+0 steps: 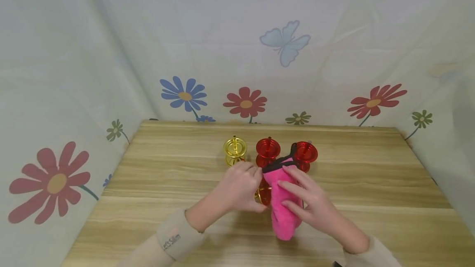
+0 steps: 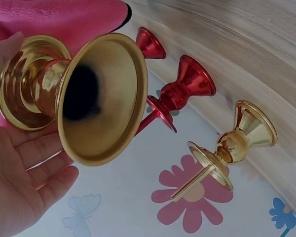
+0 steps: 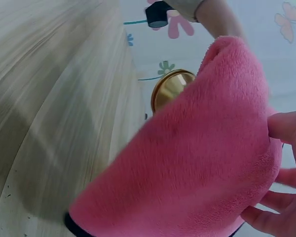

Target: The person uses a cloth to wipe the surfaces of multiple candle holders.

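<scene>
My left hand [image 1: 241,186] holds a gold candle holder [image 2: 102,101] just above the wooden table, its thumb on one side and its fingers on the other. The holder is tipped over, and its hollow flared base faces the left wrist camera. In my right hand [image 1: 315,201] is a pink plush cloth [image 1: 283,205] with black edging, folded and hanging down. The cloth lies close against the far end of the holder and hides part of it. Fingertips of the right hand rest along the cloth's side.
Behind the hands, a second gold candle holder [image 1: 235,148] and two red candle holders, one in the middle [image 1: 268,147] and one at the right [image 1: 308,151], stand upright in a row. The cloth partly covers the right one. A flower-printed curtain [image 1: 208,52] borders the table [image 1: 178,151].
</scene>
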Available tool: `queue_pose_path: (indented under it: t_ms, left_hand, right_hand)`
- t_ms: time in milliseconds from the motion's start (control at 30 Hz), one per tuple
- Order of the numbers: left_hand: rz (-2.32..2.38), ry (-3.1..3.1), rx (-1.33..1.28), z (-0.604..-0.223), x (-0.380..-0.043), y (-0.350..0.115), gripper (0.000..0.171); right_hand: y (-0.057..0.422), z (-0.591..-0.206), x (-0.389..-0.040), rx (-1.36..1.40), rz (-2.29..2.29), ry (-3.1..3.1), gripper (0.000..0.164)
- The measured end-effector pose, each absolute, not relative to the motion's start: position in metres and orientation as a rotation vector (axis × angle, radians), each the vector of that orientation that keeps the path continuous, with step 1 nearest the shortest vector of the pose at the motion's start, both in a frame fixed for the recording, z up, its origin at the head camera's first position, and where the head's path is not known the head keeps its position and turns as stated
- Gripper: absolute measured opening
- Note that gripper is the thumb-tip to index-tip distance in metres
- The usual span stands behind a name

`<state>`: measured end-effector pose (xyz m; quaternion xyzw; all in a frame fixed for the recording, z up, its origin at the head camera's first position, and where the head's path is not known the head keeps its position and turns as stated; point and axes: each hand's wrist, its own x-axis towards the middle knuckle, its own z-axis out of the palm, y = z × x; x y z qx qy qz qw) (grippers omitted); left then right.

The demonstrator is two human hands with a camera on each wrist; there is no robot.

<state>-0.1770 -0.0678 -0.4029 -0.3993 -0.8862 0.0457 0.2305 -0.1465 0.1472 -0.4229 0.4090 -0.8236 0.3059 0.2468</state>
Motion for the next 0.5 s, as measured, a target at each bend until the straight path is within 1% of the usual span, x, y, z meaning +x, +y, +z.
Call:
queue_pose_path:
  t_ms: [167,367,500]
  left_hand:
    - [0.205,-2.425,-1.141,-0.404,-0.174,-0.065,0.076]
    - [0.180,-2.385,-1.165,-0.410,-0.172,-0.061,0.077]
    - [0.077,-2.391,-1.178,-0.414,-0.172,-0.062,0.077]
  right_hand:
    - [0.143,-0.426,-0.148,1.070,0.698,-2.238,0.037]
    - [0.141,-0.425,-0.147,1.071,0.692,-2.236,0.041]
    - [0.143,-0.424,-0.147,1.103,0.776,-2.258,0.030]
